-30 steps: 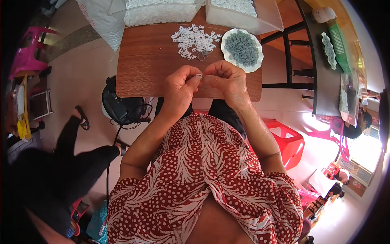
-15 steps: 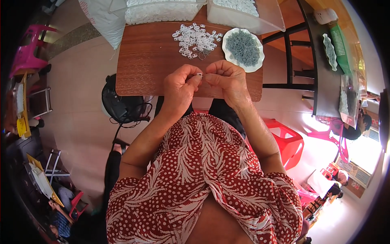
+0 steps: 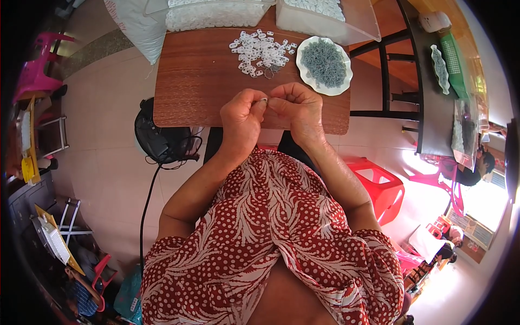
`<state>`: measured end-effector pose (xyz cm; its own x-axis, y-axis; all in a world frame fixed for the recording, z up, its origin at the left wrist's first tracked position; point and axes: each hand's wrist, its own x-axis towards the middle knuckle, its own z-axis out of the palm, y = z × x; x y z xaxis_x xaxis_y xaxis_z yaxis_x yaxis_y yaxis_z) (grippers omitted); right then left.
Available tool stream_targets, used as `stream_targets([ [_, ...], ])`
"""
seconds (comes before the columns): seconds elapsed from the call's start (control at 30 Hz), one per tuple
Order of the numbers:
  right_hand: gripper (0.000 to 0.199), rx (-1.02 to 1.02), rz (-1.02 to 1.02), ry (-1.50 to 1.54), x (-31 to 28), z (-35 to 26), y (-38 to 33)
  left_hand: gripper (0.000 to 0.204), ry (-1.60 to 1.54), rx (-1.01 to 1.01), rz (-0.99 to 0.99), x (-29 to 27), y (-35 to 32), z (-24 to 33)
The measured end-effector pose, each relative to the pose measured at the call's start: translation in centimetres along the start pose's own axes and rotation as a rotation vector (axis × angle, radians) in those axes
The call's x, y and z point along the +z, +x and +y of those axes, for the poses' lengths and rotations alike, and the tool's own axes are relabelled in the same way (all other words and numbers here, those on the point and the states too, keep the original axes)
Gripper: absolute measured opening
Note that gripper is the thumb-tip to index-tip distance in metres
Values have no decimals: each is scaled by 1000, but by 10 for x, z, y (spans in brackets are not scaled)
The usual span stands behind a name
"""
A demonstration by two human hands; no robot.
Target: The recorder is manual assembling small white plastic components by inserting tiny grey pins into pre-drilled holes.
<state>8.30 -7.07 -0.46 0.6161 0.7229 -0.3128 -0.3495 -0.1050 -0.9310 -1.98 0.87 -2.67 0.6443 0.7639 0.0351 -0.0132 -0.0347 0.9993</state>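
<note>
Over the near edge of the brown wooden table, my left hand (image 3: 241,120) pinches a small white plastic piece (image 3: 264,99) between thumb and forefinger. Only a bit of it shows. My right hand (image 3: 303,115) is closed in a pinch right beside it, fingertips meeting the left hand's; whatever lies in that pinch is too small or hidden to name. Farther back is a loose pile of small white plastic pieces with holes (image 3: 262,50), with a few thin wire bits (image 3: 272,71) at its near side. A white scalloped plate (image 3: 346,81) heaped with small grey metal parts (image 3: 323,62) stands right of the pile.
Two clear bins (image 3: 325,31) of white pieces line the far table edge. A white sack (image 3: 143,35) hangs at the far left corner. Below the table's left side sits a black bag (image 3: 157,135) with a cable. A red stool (image 3: 379,187) stands at right.
My right hand has shifted slightly left, closing against the left fingertips, and the white piece shows less. At lower left a dark-clothed leg has gone from view, uncovering the cable and a teal bag.
</note>
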Motion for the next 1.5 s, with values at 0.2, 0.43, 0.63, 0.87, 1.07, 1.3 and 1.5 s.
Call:
stream_targets([
  [0.2, 12, -87, -32, -78, 1, 8, 0, 7, -303, -300, -51, -9, 3, -2],
  [0.43, 11, -170, -12, -187, 4, 13, -1, 10, -376, -410, -79, -14, 5, -3],
  [0.63, 10, -283, 4, -446, 1, 21, 3, 8, -420, -415, -43, -11, 8, -4],
  [0.87, 7, -525, 61, -669, 9, 41, 15, 7, -419, -393, -3, -8, 7, -20],
  [1.07, 9, -727, 76, -887, 14, 49, 31, 7, -429, -485, 148, -3, 11, -30],
  [1.3, 6, -647, 65, -789, 2, 66, 57, 7, -535, -537, 82, -23, 22, -66],
  [1.5, 10, -746, 160, -1154, -23, 72, 127, 10, -574, -571, 85, -34, 31, -67],
])
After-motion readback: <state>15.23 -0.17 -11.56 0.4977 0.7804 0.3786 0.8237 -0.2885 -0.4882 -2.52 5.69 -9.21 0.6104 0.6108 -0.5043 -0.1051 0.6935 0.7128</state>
